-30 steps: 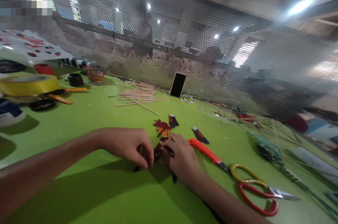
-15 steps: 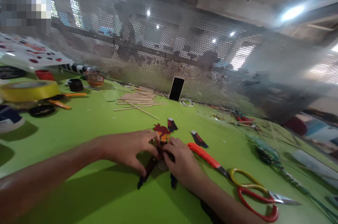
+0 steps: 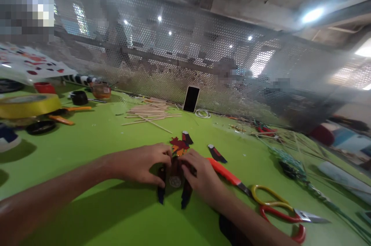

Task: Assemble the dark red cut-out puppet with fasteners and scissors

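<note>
Between my hands on the green table lies a small flat jointed figure, dark brown in the middle with a round pale patch (image 3: 175, 181). A red and orange jagged top piece (image 3: 179, 145) sticks out at its far end. Two dark strips (image 3: 186, 195) hang toward me. My left hand (image 3: 149, 164) is curled on the figure's left side, thumb and fingers at the left strip. From the right, my right hand (image 3: 199, 170) bends its fingers onto the figure's upper edge; its fingertips are partly hidden. Two loose dark pieces with white ends (image 3: 218, 154) lie just beyond.
To the right lie an orange-handled knife (image 3: 224, 170) and scissors (image 3: 274, 203). Thin wooden sticks (image 3: 152, 111) are heaped behind, near an upright phone-like device (image 3: 191, 99). Yellow tape (image 3: 30, 106) and jars stand left. A perforated screen (image 3: 174, 53) borders the table.
The dark strips have swung: the left one now points more straight toward me, and the right one shows more. My left thumb has shifted slightly right. The view has turned a little.
</note>
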The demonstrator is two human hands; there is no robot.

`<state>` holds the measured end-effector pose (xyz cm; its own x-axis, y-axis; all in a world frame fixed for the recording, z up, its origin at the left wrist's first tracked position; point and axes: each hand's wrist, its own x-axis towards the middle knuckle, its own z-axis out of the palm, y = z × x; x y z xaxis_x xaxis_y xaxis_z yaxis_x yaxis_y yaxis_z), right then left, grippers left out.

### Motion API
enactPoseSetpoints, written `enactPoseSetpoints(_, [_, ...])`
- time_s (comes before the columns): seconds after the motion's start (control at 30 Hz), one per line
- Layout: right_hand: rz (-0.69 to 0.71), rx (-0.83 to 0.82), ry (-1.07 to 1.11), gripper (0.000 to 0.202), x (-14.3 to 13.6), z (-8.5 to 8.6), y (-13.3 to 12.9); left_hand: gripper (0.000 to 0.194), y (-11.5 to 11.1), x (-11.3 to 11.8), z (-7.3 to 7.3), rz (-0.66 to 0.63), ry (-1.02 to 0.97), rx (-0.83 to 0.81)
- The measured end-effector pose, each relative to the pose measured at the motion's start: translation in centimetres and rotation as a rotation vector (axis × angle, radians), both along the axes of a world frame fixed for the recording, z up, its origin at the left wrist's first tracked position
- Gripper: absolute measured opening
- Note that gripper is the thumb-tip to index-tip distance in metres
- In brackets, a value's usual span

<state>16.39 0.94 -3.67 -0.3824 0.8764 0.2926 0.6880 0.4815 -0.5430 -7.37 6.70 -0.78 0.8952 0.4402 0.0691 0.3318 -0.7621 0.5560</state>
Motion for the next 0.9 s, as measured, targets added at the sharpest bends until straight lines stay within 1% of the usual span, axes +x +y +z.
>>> enactPoseSetpoints(0.07, [0.045, -0.021, 0.027, 0.024, 0.7, 1.1, -0.1, 0.029, 0.3, -0.2, 0.1, 0.0, -0.033, -0.04])
enactPoseSetpoints(0.1, [0.082, -0.04, -0.001, 0.026, 1.1, 1.7, -0.3, 0.029, 0.5, -0.3, 0.1, -0.002, -0.047, -0.05])
enactPoseSetpoints(0.2, [0.22, -0.097, -0.168, 0.038, 2.3, 3.3, -0.8, 0.03, 1.0, -0.6, 0.0, -0.031, -0.067, -0.052])
enactPoseSetpoints(0.27, [0.282, -0.114, -0.234, 0.047, 3.0, 3.7, -0.9, 0.035, 1.3, -0.7, -0.2, -0.061, -0.051, -0.034])
enactPoseSetpoints(0.33, [0.301, -0.119, -0.244, 0.047, 3.3, 3.8, -0.7, 0.044, 1.5, -0.7, -0.4, -0.067, -0.012, -0.018])
enactPoseSetpoints(0.4, [0.303, -0.118, -0.234, 0.038, 3.5, 3.7, -0.4, 0.05, 1.7, -0.8, -0.6, -0.041, 0.02, -0.016])
enactPoseSetpoints(0.47, [0.298, -0.12, -0.227, 0.032, 3.6, 3.7, -0.1, 0.052, 1.7, -0.8, -0.8, -0.012, 0.029, -0.028])
enactPoseSetpoints(0.53, [0.294, -0.125, -0.226, 0.031, 3.7, 3.7, 0.0, 0.052, 1.6, -0.8, -0.9, 0.016, 0.027, -0.038])
enactPoseSetpoints(0.7, [0.265, -0.135, -0.219, 0.026, 3.7, 3.9, 0.0, 0.041, 0.8, -0.4, -1.0, 0.064, 0.012, -0.015])
enactPoseSetpoints(0.9, [0.328, -0.162, -0.198, 0.028, 4.1, 3.5, 0.6, 0.026, 0.4, 0.1, -1.1, 0.119, 0.015, -0.009])
